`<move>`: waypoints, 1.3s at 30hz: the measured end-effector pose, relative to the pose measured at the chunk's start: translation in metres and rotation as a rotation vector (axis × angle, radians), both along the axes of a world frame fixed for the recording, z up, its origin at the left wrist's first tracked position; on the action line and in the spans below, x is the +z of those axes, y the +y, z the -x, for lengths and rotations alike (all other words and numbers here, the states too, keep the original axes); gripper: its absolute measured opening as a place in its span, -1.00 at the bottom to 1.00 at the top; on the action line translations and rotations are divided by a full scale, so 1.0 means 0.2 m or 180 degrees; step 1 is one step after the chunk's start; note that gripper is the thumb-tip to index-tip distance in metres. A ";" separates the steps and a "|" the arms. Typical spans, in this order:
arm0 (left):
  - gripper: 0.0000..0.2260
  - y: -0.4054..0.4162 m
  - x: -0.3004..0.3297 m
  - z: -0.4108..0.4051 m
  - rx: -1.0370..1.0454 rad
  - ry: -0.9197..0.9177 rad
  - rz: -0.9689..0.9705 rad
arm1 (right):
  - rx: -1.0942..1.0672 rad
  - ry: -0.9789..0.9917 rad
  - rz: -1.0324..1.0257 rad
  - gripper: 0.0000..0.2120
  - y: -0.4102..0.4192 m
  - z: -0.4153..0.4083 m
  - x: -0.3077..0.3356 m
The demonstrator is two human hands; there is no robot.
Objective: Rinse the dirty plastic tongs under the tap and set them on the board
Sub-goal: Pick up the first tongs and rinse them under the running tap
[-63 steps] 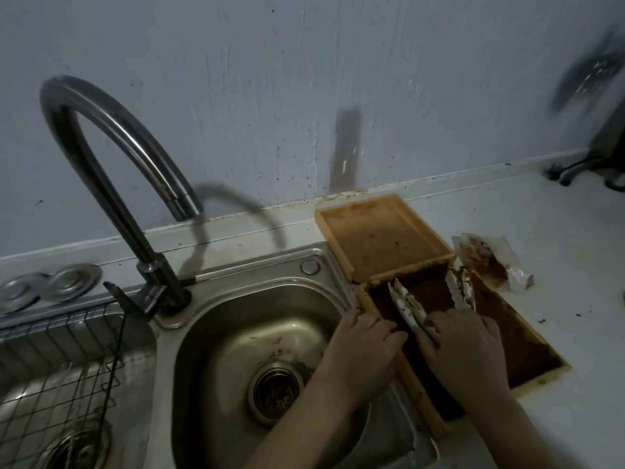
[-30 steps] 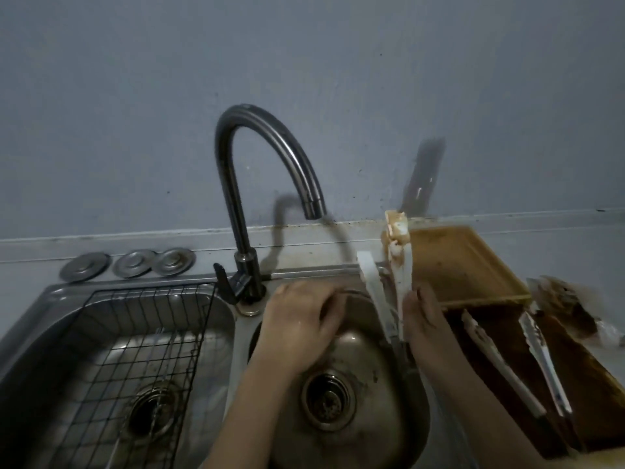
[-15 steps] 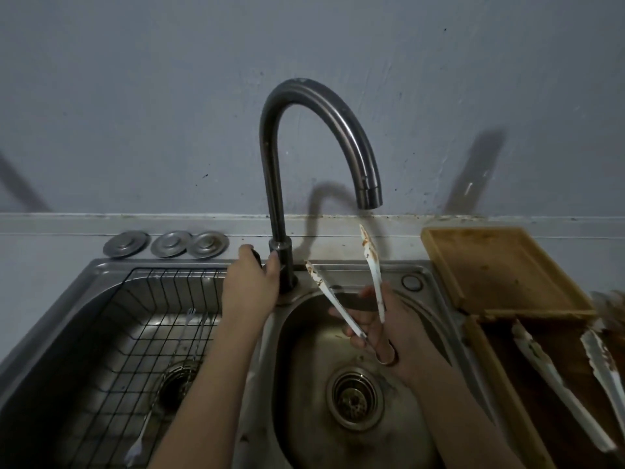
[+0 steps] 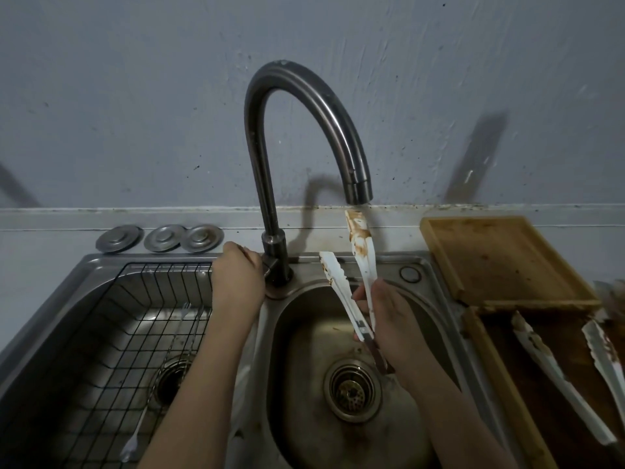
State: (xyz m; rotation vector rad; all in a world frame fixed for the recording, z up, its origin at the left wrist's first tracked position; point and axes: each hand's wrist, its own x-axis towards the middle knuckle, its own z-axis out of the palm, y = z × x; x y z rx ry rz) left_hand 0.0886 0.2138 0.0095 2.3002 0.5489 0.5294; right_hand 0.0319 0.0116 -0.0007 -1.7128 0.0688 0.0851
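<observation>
1. Since half a second ago, the right hand [image 4: 395, 319] has raised the tongs [image 4: 351, 282], so the far tip now sits just under the spout; the left hand [image 4: 236, 282] stays at the tap base.
2. Nearest, both forearms reach up from the bottom edge, the left over the divider between the two basins, the right over the round sink [image 4: 297, 384].
3. A drain [image 4: 351, 390] lies in that sink, below and left of the right wrist.
4. Left of it, a wire rack [image 4: 111, 333] fills the square basin, with a fork-like utensil [image 4: 135, 434] lying in it.
5. At the right, a second pair of white tongs [image 4: 558, 377] lies on a dark tray [image 4: 527, 434].
6. The right hand is closed around the lower, hinge end of the tongs, holding them over the sink; both arms spread apart and point up and away.
7. Brown smears cover the farther arm of the tongs near its tip.
8. The left hand is curled at the foot of the tap [image 4: 270, 184]; what it grips is hidden, so I cannot tell its hold.
9. Right of the tongs, well apart, lies the wooden board [image 4: 507, 262].
10. Farthest, three metal discs [image 4: 162, 236] sit on the ledge under the wall [image 4: 135, 96]; whether water runs is unclear.
</observation>
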 end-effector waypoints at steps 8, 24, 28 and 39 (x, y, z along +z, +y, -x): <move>-0.78 0.01 -0.03 0.03 0.0103 -0.0004 0.0082 | 0.0089 -0.0182 0.0261 -0.64 0.00 0.01 0.01; -0.64 -0.09 -0.06 0.21 0.0090 -0.0770 0.0498 | -0.0168 -0.0357 0.0945 -0.54 -0.02 -0.01 0.01; -0.73 -0.29 -0.08 0.29 -0.0786 -0.0556 0.1415 | 0.0120 -0.0177 0.1456 -0.49 0.01 -0.07 0.00; -0.78 -0.45 -0.16 0.23 -0.1366 0.0256 0.4413 | 0.0174 0.0178 0.1683 -0.43 0.06 -0.15 -0.07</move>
